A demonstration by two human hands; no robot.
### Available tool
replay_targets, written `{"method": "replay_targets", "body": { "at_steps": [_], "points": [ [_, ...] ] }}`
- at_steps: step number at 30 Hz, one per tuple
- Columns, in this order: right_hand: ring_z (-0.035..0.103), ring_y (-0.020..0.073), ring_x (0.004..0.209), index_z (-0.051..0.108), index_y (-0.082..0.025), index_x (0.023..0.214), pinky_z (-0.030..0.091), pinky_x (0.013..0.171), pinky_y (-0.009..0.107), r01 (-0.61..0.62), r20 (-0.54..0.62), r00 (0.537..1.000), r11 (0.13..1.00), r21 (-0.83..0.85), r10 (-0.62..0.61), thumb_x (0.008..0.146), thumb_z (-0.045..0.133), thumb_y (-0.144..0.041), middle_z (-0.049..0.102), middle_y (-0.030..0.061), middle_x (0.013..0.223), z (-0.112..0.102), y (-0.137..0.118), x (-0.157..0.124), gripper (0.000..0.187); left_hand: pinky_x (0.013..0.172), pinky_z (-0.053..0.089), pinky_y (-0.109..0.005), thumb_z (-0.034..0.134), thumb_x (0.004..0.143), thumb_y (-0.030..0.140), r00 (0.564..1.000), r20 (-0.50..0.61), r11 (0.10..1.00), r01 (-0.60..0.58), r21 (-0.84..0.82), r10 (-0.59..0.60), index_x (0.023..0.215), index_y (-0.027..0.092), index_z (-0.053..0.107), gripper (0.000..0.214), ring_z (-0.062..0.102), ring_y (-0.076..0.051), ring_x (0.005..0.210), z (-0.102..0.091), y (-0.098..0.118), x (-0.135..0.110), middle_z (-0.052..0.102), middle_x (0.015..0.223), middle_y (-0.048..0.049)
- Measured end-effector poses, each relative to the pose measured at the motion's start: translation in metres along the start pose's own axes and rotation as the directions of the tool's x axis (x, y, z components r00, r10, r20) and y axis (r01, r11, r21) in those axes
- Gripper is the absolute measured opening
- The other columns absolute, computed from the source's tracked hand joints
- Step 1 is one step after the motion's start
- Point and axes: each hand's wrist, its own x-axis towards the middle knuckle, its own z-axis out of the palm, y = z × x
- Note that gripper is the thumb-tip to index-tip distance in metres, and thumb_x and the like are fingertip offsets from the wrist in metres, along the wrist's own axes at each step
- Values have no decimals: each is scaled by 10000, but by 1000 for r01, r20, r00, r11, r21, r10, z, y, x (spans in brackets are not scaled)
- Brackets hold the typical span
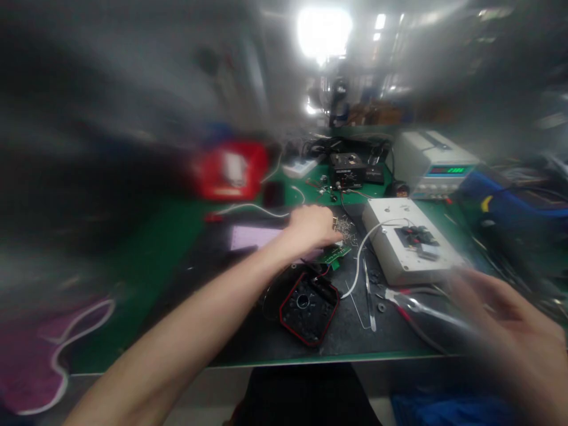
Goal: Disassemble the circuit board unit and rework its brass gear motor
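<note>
The worktop [146,248], green with a dark mat in the middle, fills the centre of the frame; its edges are blurred. At upper right stands a pale power supply [437,163] with a lit display. Below it, right of centre, lies a white box [406,242] with a small black part on top and a white cable looping off its left side. A red blurred thing [228,168] sits at upper centre-left.

The left arm stretches from the lower left diagonally to mid-frame, forearm bare, wrist straight. The left hand [310,228] is palm down, fingers curled over a green board [335,254] beside a heap of small metal parts [346,228]; whether its grip is clenched on anything I cannot tell. Just below lies a black shell [308,305] with a red rim.

The right hand [510,322], blurred at lower right, grasps red-handled pliers [415,305] pointing left. Tweezers [368,296] lie between shell and pliers.
</note>
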Motion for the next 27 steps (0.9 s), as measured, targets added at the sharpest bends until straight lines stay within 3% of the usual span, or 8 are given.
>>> {"method": "replay_targets", "body": {
  "at_steps": [7, 11, 15, 20, 25, 27],
  "points": [
    [672, 205, 937, 744, -317, 1157, 506, 861, 303, -26, 44, 999, 994, 111, 21, 841, 683, -700, 682, -40, 1072, 6, 0, -14, 500, 693, 516, -372, 719, 739, 538, 993, -15, 989, 113, -96, -115, 783, 165, 748, 377, 712, -302, 779, 8, -26, -1, 753, 848, -161],
    [651, 210, 998, 741, -301, 1169, 539, 860, 277, -27, 71, 997, 989, 146, 17, 836, 675, -716, 670, -41, 1113, 12, -5, -23, 536, 683, 513, -347, 692, 827, 550, 987, -38, 965, 145, -218, -156, 772, 157, 696, 397, 655, -199, 683, 21, -45, -8, 712, 757, -73],
    [658, 185, 975, 726, -281, 1205, 536, 647, 187, -24, 120, 993, 978, 206, -1, 855, 684, -700, 666, -30, 1123, 21, -3, -30, 547, 697, 512, -308, 666, 888, 469, 983, -111, 912, 88, -400, -143, 861, 162, 693, 310, 658, -167, 699, 36, -59, -23, 726, 792, -37],
    [664, 139, 819, 732, -269, 1180, 515, 540, 134, 75, 256, 960, 985, 158, -114, 919, 678, -635, 668, -15, 1081, 30, -4, -30, 452, 697, 514, -273, 602, 921, 491, 952, -266, 807, -36, -590, -151, 991, 180, 699, 333, 712, -186, 803, 41, -65, -40, 776, 946, -62],
    [648, 111, 856, 693, -257, 1207, 546, 664, 112, 157, 237, 950, 966, 206, -205, 1001, 625, -547, 647, -7, 1079, 42, -34, -42, 362, 776, 525, -270, 583, 958, 477, 888, -411, 743, -130, -657, -207, 1096, 168, 659, 347, 704, -171, 876, 36, -68, -54, 761, 1030, -70],
    [633, 90, 797, 671, -251, 1221, 541, 669, 111, 245, 261, 914, 934, 261, -312, 1024, 621, -504, 640, -7, 1022, 49, -46, -51, 324, 790, 522, -265, 583, 965, 467, 862, -451, 732, -152, -664, -230, 1110, 173, 647, 334, 697, -166, 888, 33, -69, -60, 753, 1038, -65]
  ]
}}
